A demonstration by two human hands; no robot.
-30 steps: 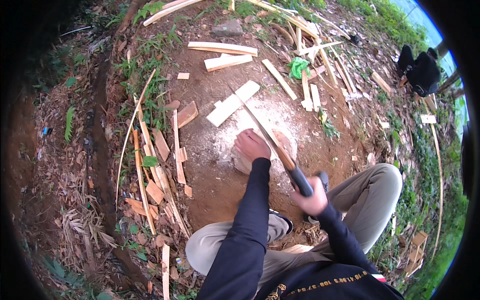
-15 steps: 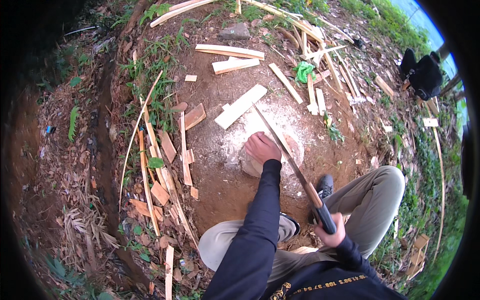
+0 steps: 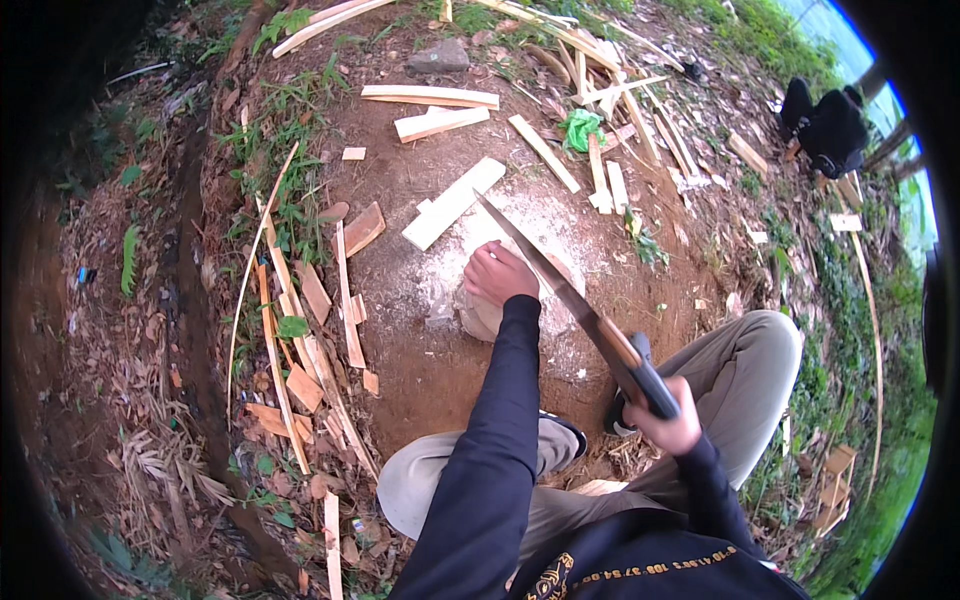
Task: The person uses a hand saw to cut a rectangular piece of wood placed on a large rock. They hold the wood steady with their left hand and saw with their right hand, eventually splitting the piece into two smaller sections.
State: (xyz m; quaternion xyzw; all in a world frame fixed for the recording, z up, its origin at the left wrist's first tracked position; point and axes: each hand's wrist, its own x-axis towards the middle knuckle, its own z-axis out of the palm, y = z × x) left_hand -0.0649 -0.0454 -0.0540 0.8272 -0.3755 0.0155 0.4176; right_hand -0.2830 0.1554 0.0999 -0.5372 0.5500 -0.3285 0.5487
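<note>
Chopping is the step in hand, as I read it: my right hand has its fingers wrapped tight round the dark grip of a long knife, the blade raised and slanting up and away over the block, clear of it and not touching. My left hand rests on the near left part of that block with the fingers curled under and bunched together; whether they pinch a small piece of wood beneath I cannot tell, since the knuckles hide it. The block is a pale, rounded stump end, low on the bare brown earth just in front of my knees, and it is ringed by a dusting of whitish chips and powder. The blade is thin, grey and straight, narrowing to a point, with a short band of light wood where it meets the handle. My judgement is that a stroke coming down calls for a line well to the right of my left knuckles, because the edge hangs just beside them. A flat, pale plank lies beyond the block, square-cut and smooth. To my left sits a loose heap of offcuts, orange-brown slivers and long thin strips, rough and splintered, among dry leaves. Farther off more split laths lie scattered, with a crumpled green bag among them.
</note>
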